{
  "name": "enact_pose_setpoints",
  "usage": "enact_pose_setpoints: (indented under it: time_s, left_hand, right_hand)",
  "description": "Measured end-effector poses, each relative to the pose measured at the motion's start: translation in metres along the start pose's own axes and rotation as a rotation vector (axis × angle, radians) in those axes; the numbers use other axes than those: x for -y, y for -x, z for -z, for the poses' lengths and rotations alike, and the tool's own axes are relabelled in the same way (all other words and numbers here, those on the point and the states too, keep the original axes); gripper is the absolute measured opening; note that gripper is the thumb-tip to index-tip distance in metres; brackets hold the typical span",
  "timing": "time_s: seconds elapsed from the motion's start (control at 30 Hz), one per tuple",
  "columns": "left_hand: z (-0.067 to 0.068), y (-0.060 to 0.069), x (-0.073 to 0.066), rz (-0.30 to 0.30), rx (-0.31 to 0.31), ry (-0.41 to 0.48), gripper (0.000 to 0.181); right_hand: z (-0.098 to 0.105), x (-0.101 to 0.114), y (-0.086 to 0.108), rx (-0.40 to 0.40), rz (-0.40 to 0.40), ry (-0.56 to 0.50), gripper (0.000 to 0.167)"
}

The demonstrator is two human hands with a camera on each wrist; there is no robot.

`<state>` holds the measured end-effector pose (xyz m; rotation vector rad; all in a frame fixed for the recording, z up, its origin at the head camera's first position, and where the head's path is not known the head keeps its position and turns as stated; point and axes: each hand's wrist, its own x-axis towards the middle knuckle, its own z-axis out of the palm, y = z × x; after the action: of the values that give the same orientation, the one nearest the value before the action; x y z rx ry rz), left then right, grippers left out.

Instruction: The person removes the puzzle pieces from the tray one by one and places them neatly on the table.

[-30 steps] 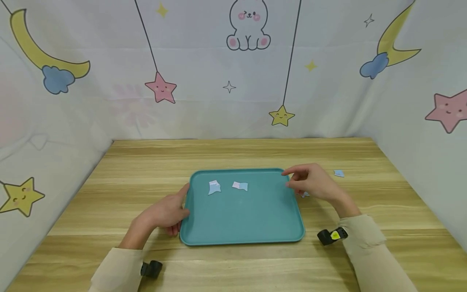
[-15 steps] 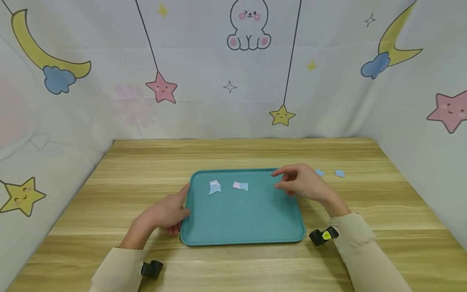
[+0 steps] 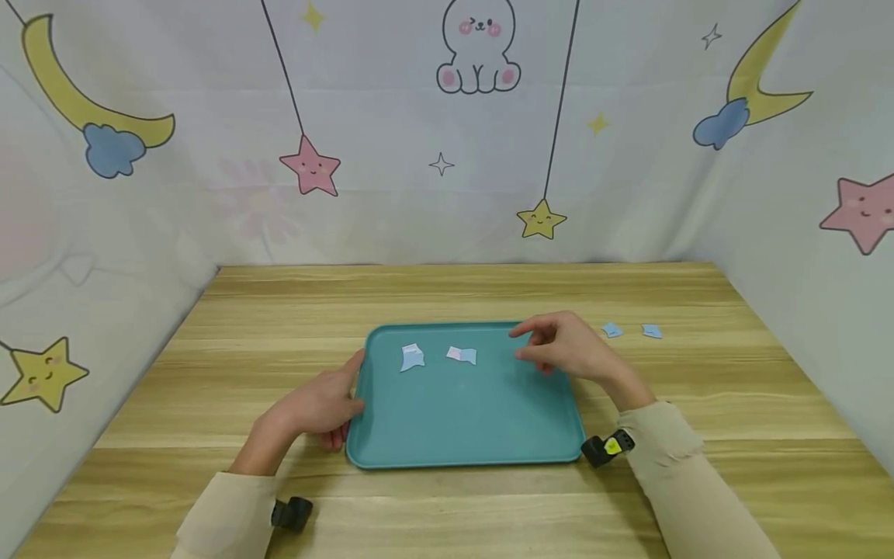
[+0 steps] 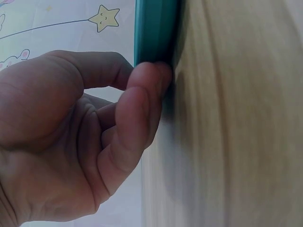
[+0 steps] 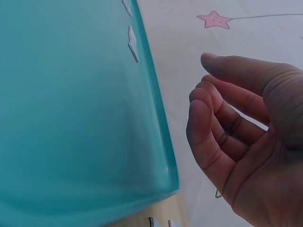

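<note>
A teal tray (image 3: 464,411) lies on the wooden table. My left hand (image 3: 317,404) grips its left rim (image 4: 154,35), thumb at the top edge and fingers curled against the side. My right hand (image 3: 569,345) hovers over the tray's far right corner, thumb and index finger apart; nothing shows between its fingers (image 5: 199,120). Inside the tray, toward the back, lie two small flat irregular pieces: a blue and white piece (image 3: 412,358) at the left and a pale pink and blue piece (image 3: 462,355) near the middle. They look like cut card or puzzle pieces.
On the table, right of the tray, lie two more light blue pieces, a nearer one (image 3: 611,330) and a farther one (image 3: 652,331). A white printed curtain (image 3: 391,210) stands behind the table and along both sides. Each wrist carries a black camera (image 3: 608,447).
My right hand has moved left, from the tray's right edge to over its corner, uncovering a light blue piece on the table. My left hand and the tray have stayed put.
</note>
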<state>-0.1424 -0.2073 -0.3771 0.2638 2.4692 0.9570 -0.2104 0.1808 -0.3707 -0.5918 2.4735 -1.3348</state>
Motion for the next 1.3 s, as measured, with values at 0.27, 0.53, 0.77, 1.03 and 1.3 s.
enact_pose_setpoints:
  time_s: [0.27, 0.53, 0.77, 1.03, 1.3]
  left_hand:
    - [0.000, 0.000, 0.001, -0.006, -0.001, 0.001, 0.086]
    - [0.001, 0.000, 0.000, -0.008, 0.002, 0.007, 0.086]
    - [0.001, 0.001, -0.001, -0.003, 0.002, 0.008, 0.086]
    - [0.001, 0.001, 0.000, -0.012, 0.002, 0.001, 0.086]
    - [0.000, 0.000, 0.000, -0.006, 0.000, -0.002, 0.086]
  right_hand:
    - [-0.006, 0.001, -0.004, 0.013, -0.012, 0.003, 0.037]
    - [-0.011, 0.005, -0.010, 0.015, -0.027, 0.028, 0.036]
    - [-0.019, 0.004, -0.017, 0.017, -0.023, 0.039, 0.034]
    - [-0.025, 0.002, -0.025, 0.035, -0.034, 0.052, 0.034]
    - [-0.032, 0.005, -0.031, 0.056, -0.054, 0.058, 0.033]
